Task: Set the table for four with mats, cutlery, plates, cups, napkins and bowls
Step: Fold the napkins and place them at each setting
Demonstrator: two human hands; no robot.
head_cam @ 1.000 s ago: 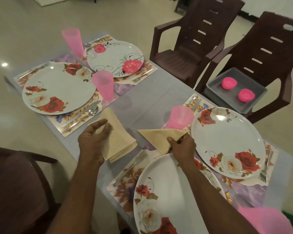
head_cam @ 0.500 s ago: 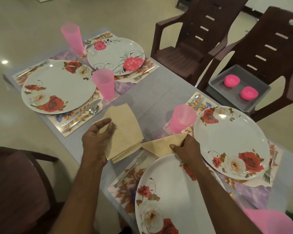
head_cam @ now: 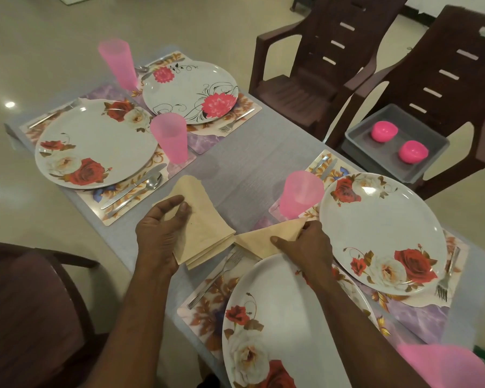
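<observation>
Step in hand: napkin placement; mats, cutlery, plates and cups appear laid, bowls (head_cam: pixel 384 131) not yet on table
Single napkin (head_cam: pixel 266 239): folded triangle, at top edge of near plate (head_cam: pixel 286 326), beside fork (head_cam: pixel 221 271), just below pink cup (head_cam: pixel 300 193)
Right hand (head_cam: pixel 305 247): above near plate rim, fingers curled, pinching the napkin's right corner
Napkin stack (head_cam: pixel 205 231): on bare table (head_cam: pixel 235 161) between the two near mats, touching the single napkin's left tip
Left hand (head_cam: pixel 160 233): thumb and fingers gripping the stack's left edge
Next move, judged: release single napkin flat, then carry one from stack to adjacent setting
Bowls: in grey tray (head_cam: pixel 375 161) on chair (head_cam: pixel 445 88), well apart from table
</observation>
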